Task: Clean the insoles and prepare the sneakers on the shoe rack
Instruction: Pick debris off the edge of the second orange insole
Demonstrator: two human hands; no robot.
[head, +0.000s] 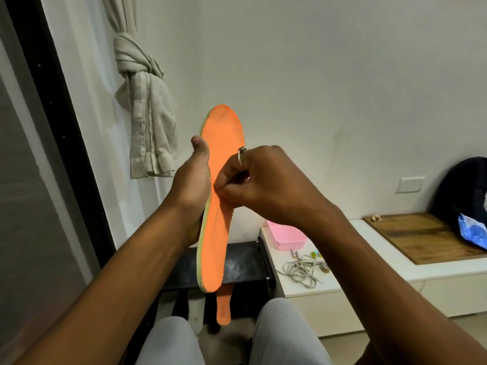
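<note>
An orange insole (222, 143) with a pale green edge stands nearly upright in front of me, toe end up. My left hand (193, 180) grips its left edge from behind, thumb raised beside it. My right hand (259, 180), wearing a ring, presses bunched fingertips against the orange face near the middle; whether anything is pinched in them is hidden. A second orange insole (223, 305) hangs off the black shoe rack (242, 267) below, next to a white shoe part (199, 314).
A white bench (316, 288) on the right carries a pink tray (287, 238), loose grey laces (301, 271) and small items. Farther right lie a wooden board (421, 235), a dark bag (463, 191) and a blue packet (471, 230). A knotted curtain (145, 106) hangs left.
</note>
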